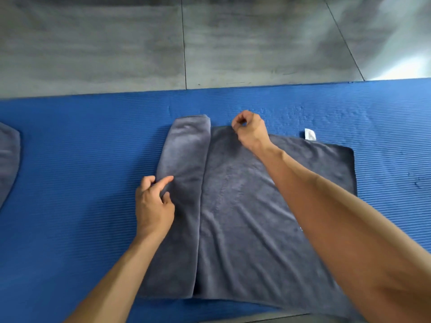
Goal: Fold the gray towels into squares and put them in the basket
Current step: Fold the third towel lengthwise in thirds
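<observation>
Towel (245, 217) lies on mat (70, 159), second towel (8, 157) far left.

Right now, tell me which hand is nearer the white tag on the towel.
Right. The right hand is at the gray towel's far edge, a short way left of the white tag. The left hand rests on the folded strip, farther away.
</observation>
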